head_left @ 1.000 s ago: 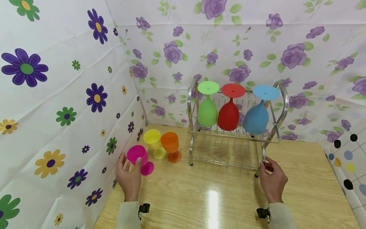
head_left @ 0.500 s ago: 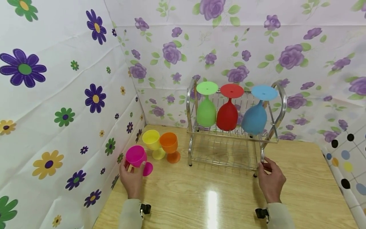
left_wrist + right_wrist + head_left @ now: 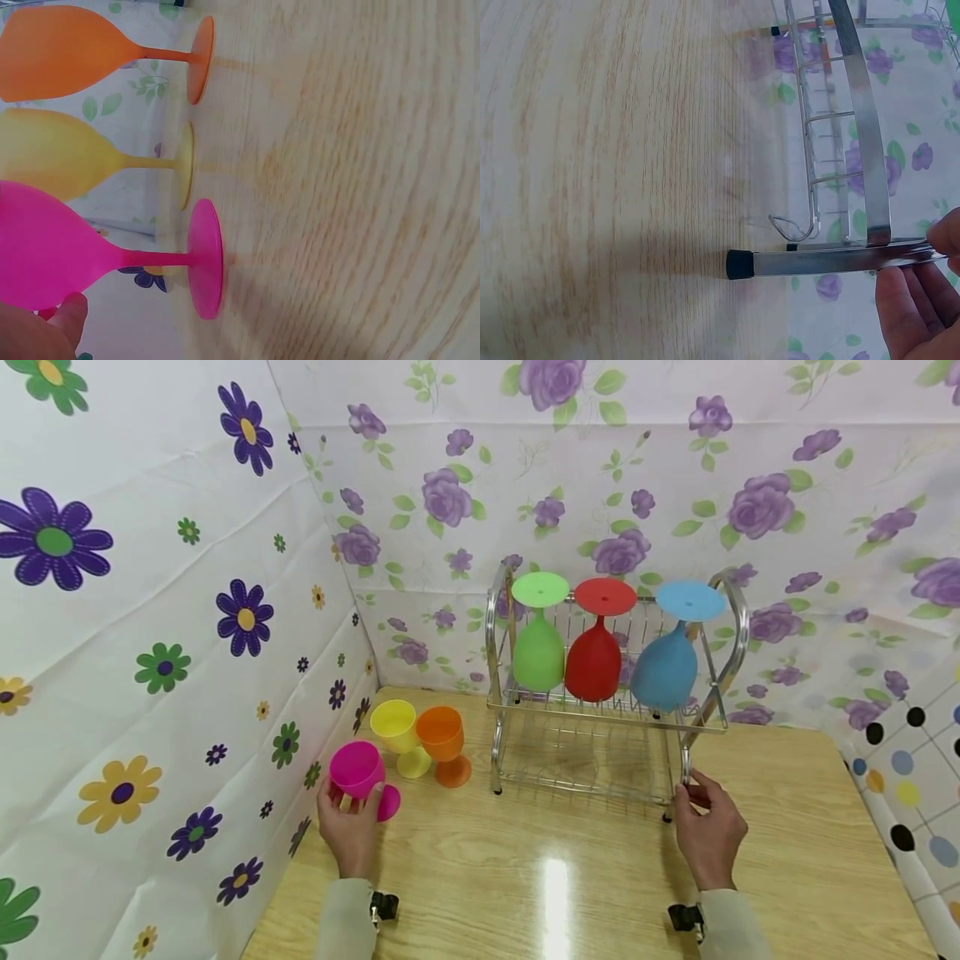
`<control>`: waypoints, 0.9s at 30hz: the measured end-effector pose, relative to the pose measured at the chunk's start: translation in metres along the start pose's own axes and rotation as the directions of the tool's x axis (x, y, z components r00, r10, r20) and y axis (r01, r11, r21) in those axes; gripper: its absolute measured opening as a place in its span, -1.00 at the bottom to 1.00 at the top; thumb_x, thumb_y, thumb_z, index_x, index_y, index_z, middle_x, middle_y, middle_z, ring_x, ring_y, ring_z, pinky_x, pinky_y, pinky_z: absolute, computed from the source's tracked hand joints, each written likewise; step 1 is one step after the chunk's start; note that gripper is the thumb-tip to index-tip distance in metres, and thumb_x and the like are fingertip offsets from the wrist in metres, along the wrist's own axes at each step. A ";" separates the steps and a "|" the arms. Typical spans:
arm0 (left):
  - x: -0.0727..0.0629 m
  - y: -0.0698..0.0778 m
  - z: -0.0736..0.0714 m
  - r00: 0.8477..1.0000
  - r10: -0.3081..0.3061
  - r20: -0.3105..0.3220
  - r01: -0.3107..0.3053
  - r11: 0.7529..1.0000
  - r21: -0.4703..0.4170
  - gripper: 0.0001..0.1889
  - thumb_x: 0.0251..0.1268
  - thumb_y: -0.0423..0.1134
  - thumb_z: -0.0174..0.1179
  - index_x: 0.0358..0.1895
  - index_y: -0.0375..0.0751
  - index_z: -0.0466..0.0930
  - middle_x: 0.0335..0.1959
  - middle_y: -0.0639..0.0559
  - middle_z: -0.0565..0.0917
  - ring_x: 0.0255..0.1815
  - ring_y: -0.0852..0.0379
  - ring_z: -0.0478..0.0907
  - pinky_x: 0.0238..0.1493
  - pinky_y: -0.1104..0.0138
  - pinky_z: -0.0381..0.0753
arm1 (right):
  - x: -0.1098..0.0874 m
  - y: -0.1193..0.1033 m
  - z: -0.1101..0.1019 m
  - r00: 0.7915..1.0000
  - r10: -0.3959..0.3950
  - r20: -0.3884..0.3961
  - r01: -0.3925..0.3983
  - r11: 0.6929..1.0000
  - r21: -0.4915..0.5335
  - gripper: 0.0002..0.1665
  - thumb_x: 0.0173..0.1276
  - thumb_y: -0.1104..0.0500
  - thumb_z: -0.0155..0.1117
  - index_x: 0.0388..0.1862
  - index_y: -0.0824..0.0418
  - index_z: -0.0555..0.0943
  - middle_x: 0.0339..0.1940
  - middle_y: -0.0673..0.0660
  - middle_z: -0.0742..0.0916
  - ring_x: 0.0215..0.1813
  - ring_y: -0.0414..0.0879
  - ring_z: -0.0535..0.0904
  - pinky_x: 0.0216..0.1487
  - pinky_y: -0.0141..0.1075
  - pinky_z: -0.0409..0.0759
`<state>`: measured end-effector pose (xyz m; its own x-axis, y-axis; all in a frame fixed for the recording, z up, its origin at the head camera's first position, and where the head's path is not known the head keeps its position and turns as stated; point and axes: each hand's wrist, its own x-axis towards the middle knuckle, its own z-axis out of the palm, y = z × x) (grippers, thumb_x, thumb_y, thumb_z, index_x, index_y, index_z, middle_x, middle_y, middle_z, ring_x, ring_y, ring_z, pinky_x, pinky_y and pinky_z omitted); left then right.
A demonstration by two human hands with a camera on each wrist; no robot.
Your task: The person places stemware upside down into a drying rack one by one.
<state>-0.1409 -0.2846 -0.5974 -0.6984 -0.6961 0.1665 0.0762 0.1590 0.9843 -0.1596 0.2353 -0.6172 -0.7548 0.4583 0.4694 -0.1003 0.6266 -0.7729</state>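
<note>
My left hand [image 3: 348, 835] grips the bowl of a pink plastic goblet [image 3: 357, 767], thumb on the near right side, fingers at the left. The goblet's foot [image 3: 206, 259] is at the tabletop, its stem upright. At the right, my right hand [image 3: 711, 831] holds the front right leg of a two-tier metal dish rack [image 3: 592, 716] between thumb and fingers; the leg's black foot [image 3: 740, 264] shows in the right wrist view. Upside down on the upper tier are a green goblet [image 3: 538, 652], a red goblet [image 3: 593, 662] and a blue goblet [image 3: 665, 668].
Behind the pink goblet stand a yellow goblet [image 3: 393, 727] and an orange goblet [image 3: 440, 733], both upright on the wooden table [image 3: 480, 877]. A flowered sheet [image 3: 187, 710] rises close at the left. Another flowered sheet [image 3: 420, 552] hangs behind the rack.
My left hand has moved slightly right and its fingers have closed round the pink goblet's bowl. The right hand stays on the rack leg. The view has shifted a little.
</note>
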 end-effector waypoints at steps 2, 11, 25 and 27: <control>-0.002 0.002 0.000 1.000 0.008 0.008 -0.008 1.000 0.002 -0.11 0.18 -0.18 0.60 0.57 0.00 0.34 0.43 -0.03 0.51 0.48 -0.03 0.44 0.44 -0.08 0.56 | 0.000 0.000 0.000 1.000 -0.003 0.003 0.003 1.000 0.003 -0.57 0.47 0.23 0.42 0.30 0.11 0.73 -0.10 0.21 0.85 -0.12 0.05 0.76 -0.17 -0.84 0.46; -0.018 0.034 0.004 0.995 0.060 0.075 -0.060 0.998 -0.005 -0.13 0.17 -0.15 0.62 0.56 0.12 0.39 0.39 0.08 0.54 0.42 0.11 0.47 0.32 0.48 0.61 | 0.001 -0.002 -0.002 1.000 0.009 0.013 -0.009 1.000 0.001 -0.58 0.48 0.19 0.42 0.29 0.14 0.73 -0.05 0.20 0.82 -0.09 -0.20 0.73 -0.15 -0.84 0.47; -0.059 0.099 0.023 0.898 0.253 0.359 -0.238 0.967 -0.086 -0.16 0.13 -0.35 0.61 0.52 -0.10 0.45 0.35 -0.14 0.54 0.35 -0.03 0.51 0.26 0.57 0.59 | 0.000 -0.027 -0.031 0.999 -0.011 0.031 0.011 1.000 -0.009 -0.48 0.42 0.13 0.48 0.33 0.17 0.69 0.16 0.23 0.75 0.09 0.14 0.69 -0.01 -0.86 0.41; -0.063 0.103 0.026 0.879 0.282 0.385 -0.268 0.959 -0.089 -0.16 0.11 -0.36 0.61 0.52 -0.12 0.46 0.34 -0.16 0.55 0.36 -0.07 0.52 0.25 0.56 0.60 | 0.001 -0.031 -0.035 0.999 -0.022 0.030 0.023 1.000 -0.018 -0.48 0.39 0.15 0.51 0.32 0.17 0.70 0.17 0.22 0.75 0.09 0.14 0.69 -0.01 -0.87 0.40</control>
<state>-0.1071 -0.2063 -0.5079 -0.8665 -0.2971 0.4011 0.3239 0.2767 0.9047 -0.1341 0.2385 -0.5777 -0.7713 0.4254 0.4734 -0.1057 0.6478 -0.7544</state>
